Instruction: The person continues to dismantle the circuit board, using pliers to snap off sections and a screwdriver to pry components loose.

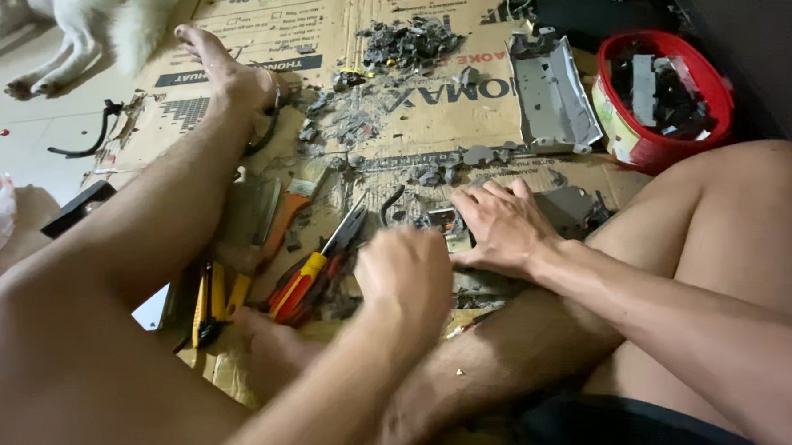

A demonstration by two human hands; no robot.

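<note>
The right hand [503, 227] lies flat, its fingers [482, 199] spread wide, pressing on a small grey part [445, 223] on the cardboard sheet [418, 134]. The left hand [403, 272] is closed in a fist just beside it, on the near side; what it holds I cannot tell. The grey part lies under the right fingers' tips, so the right hand is nearer.

Left of the grey part lie pliers [318, 268] with red and yellow handles, their long axis pointing away and to the right. Behind it are rough grey plastic fragments [408, 43], a curved grey metal-looking cover [553, 96] and a round red tub [664, 92] of dark pieces.
</note>
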